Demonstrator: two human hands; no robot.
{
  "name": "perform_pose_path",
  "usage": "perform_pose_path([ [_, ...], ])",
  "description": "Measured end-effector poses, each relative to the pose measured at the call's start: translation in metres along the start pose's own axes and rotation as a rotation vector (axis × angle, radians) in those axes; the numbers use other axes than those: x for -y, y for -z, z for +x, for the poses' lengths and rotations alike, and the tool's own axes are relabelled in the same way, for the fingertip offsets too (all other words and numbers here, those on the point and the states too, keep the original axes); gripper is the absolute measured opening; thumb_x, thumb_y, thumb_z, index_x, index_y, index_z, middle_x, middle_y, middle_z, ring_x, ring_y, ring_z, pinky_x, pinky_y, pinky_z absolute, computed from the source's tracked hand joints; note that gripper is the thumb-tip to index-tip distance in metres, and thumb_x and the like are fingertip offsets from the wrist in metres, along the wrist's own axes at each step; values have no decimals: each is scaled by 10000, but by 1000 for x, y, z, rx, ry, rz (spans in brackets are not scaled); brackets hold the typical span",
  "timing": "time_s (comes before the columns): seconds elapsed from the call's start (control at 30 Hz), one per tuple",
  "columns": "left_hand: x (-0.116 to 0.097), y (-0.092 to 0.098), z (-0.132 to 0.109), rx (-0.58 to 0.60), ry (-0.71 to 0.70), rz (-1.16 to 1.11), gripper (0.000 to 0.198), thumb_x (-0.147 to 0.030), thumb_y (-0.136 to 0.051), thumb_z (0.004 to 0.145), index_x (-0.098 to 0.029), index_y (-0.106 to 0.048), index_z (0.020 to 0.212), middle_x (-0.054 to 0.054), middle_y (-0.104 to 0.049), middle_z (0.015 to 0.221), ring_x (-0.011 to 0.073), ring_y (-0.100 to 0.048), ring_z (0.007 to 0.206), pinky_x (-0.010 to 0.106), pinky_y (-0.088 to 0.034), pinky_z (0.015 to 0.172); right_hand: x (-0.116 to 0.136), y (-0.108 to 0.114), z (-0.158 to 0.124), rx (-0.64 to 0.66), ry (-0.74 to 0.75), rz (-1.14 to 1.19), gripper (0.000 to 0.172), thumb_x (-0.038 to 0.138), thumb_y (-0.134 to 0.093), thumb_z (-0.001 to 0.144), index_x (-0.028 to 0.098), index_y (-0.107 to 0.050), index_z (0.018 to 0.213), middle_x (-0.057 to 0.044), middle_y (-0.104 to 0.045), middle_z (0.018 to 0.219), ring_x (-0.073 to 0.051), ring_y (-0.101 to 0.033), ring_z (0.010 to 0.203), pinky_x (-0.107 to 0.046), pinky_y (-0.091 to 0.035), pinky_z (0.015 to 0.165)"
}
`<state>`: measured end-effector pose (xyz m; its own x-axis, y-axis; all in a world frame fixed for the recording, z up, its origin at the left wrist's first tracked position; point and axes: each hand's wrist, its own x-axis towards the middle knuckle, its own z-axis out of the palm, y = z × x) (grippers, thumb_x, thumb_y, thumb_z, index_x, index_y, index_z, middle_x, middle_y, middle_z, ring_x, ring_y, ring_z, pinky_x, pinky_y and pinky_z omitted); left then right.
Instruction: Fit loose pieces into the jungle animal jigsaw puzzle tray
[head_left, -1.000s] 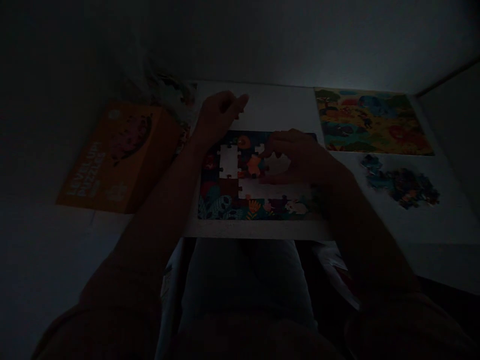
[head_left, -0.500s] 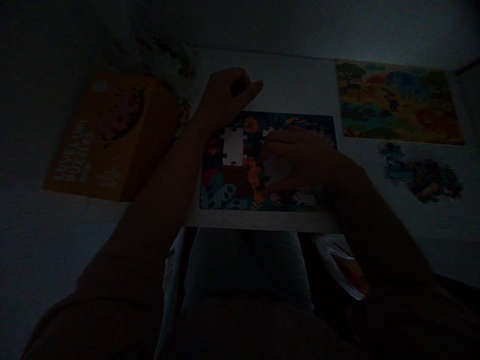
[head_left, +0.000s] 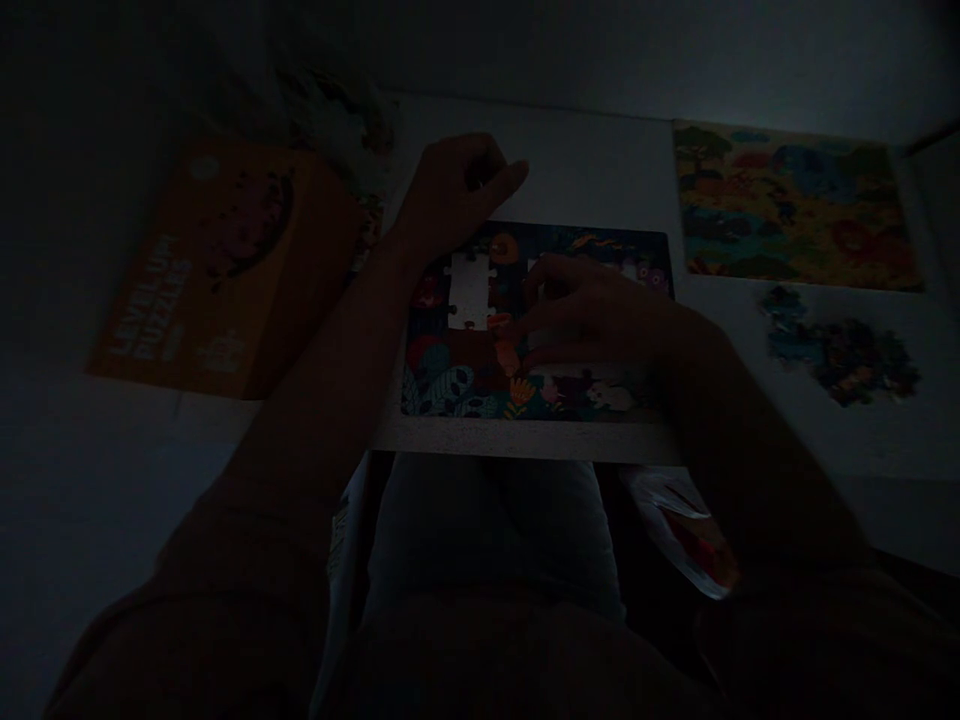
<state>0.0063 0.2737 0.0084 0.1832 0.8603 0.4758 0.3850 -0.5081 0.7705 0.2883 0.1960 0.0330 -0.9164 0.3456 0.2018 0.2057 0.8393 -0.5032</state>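
Note:
The scene is very dark. A jigsaw puzzle (head_left: 450, 392) with a dark forest picture lies partly assembled on the table, and white gaps show in it. My left hand (head_left: 457, 185) rests at its upper left edge, fingers loosely curled and thumb stretched apart, with nothing visible in it. Over the middle of the puzzle is my right hand (head_left: 592, 305). Its index finger and thumb close around an orange-figured puzzle piece (head_left: 508, 357) beside a white gap. The palm hides part of the puzzle's right side.
An orange puzzle box (head_left: 202, 270) stands at the left, with a clear plastic bag (head_left: 337, 115) behind it. On the right lie a bright animal picture (head_left: 799, 205) and a heap of loose puzzle pieces (head_left: 859, 360). The white table (head_left: 525, 438) ends just before my lap.
My right hand has drawn its fingers in, and its index finger and thumb have moved left to the orange-figured piece. My left hand stays in place.

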Motion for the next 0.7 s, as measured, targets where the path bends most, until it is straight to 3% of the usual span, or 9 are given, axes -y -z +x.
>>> perform_pose_path([
  [0.2, -3, 1, -3, 1, 24, -12, 406, -400, -850, 1170, -285, -691, 814, 16, -698, 812, 207, -589, 799, 428, -416, 817, 6, 2, 1, 5, 12, -89, 360, 610, -816, 1192, 382, -961, 1428, -133, -752, 1359, -323, -726, 1104, -512, -613, 986],
  [0.27, -2, 1, -2, 0, 34, -22, 476, -610, -855, 1137, -310, -693, 804, 29, -709, 817, 232, -596, 820, 450, -438, 827, 8, 2, 1, 11, 4, -106, 360, 625, -819, 1184, 379, -960, 1406, -133, -761, 1357, -329, -736, 1108, -515, -617, 989],
  [0.37, -1, 1, -1, -7, 60, -35, 708, -1025, -823, 951, -356, -687, 766, 35, -722, 794, 263, -577, 829, 487, -462, 826, 10, 3, 1, 22, -5, -108, 351, 610, -830, 1173, 352, -962, 1372, -139, -776, 1393, -339, -745, 1129, -522, -619, 1016],
  [0.4, -2, 1, -1, -3, 66, -31, 735, -1069, -805, 921, -362, -684, 761, 36, -722, 792, 265, -575, 830, 492, -464, 826, 10, 3, 1, 23, -18, -94, 335, 595, -839, 1164, 353, -964, 1359, -137, -782, 1405, -342, -745, 1133, -524, -619, 1025],
  [0.57, -7, 4, -3, 26, 36, -10, 462, -695, -787, 1072, -338, -671, 801, 50, -706, 836, 249, -598, 829, 484, -453, 843, 12, 1, 0, 3, -91, 0, 361, 605, -889, 1115, 390, -954, 1398, -110, -801, 1418, -348, -746, 1156, -534, -628, 1058],
  [0.7, -5, 3, -2, 13, 31, -17, 497, -744, -826, 1052, -362, -653, 784, 42, -698, 819, 264, -576, 823, 494, -455, 850, 13, 7, 0, -38, -102, -17, 473, 632, -842, 1157, 349, -920, 1527, -158, -782, 1482, -382, -739, 1284, -587, -642, 1143],
])
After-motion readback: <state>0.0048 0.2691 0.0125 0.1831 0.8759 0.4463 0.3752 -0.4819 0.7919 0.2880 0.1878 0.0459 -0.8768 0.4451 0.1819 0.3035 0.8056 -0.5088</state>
